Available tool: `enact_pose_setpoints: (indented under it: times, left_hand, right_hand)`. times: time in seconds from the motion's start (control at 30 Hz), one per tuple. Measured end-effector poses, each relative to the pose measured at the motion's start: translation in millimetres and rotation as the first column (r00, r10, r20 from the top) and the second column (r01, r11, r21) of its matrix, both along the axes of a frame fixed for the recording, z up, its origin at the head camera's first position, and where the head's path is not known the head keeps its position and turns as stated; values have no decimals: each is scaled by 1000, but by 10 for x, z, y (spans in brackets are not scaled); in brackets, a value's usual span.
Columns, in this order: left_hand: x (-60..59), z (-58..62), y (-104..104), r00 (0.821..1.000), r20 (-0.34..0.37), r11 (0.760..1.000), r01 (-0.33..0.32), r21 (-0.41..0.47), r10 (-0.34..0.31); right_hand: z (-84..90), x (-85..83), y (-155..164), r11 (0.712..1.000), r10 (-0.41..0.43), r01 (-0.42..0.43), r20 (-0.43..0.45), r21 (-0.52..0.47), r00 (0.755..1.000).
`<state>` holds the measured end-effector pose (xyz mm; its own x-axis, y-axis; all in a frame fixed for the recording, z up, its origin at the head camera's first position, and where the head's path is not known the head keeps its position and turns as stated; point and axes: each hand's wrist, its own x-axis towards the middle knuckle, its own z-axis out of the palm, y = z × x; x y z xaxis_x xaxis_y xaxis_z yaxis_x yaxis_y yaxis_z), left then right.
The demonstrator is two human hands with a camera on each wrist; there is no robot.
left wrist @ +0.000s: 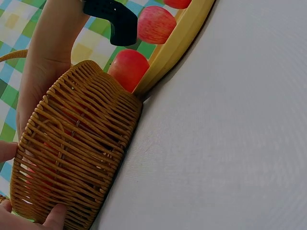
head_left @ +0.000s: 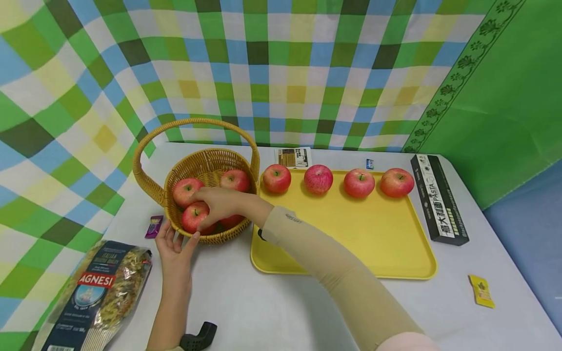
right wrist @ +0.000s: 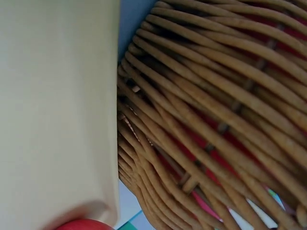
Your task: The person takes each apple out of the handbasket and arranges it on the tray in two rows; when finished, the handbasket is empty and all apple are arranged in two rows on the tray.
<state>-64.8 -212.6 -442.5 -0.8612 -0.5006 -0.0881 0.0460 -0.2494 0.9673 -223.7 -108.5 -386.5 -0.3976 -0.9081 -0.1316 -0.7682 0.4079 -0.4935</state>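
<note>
A wicker basket (head_left: 221,239) with a tall arched handle stands at the left of the table with several red apples inside. My right hand (head_left: 224,202) reaches into it and grips an apple (head_left: 193,217) near the front left, thumb on the near side and fingers over the far side. My left hand (head_left: 175,243) holds the basket's front left side, its thumb at the rim and its other fingers spread against the outer wall. In the left wrist view, a fingertip (left wrist: 56,214) presses the woven side. The right wrist view shows mostly wicker wall (right wrist: 216,120), with the right hand hidden.
Right of the basket lies a yellow tray (head_left: 377,248), with several apples (head_left: 318,179) along its back edge. A black pasta box (head_left: 439,200) borders it on the right. A pasta bag (head_left: 92,292) lies at front left. Small packets (head_left: 481,291) and a card (head_left: 294,157) lie around.
</note>
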Motion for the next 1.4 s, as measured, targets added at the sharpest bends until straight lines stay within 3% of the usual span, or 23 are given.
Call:
enact_pose_setpoints:
  times: [0.17, 0.4, 0.63, 0.87, 1.17, 1.4]
  left_hand:
    - [9, 9, 2, 1000, 31, 1000, 6, -6, -6]
    - [17, 22, 3, 999, 35, 1000, 10, -12, -10]
    - [16, 3, 16, 1000, 24, 1000, -2, -2, 2]
    - [18, -3, 21, 1000, 19, 1000, -11, -18, 11]
    - [27, 20, 19, 999, 28, 999, -21, -25, 22]
    - [21, 30, 20, 999, 35, 1000, -18, -9, 18]
  right_hand:
    - [-25, 7, -8, 999, -15, 16, -39, 31, 999]
    - [-67, 1, -33, 1000, -29, 29, -68, 0, 997]
    - [-51, -10, 20, 994, -68, 70, 24, -81, 997]
    - [166, 19, 170, 977, -111, 113, 25, -178, 994]
    - [446, 57, 592, 930, -115, 149, 119, -336, 986]
    - [603, 117, 1033, 917, -132, 176, 144, -357, 981]
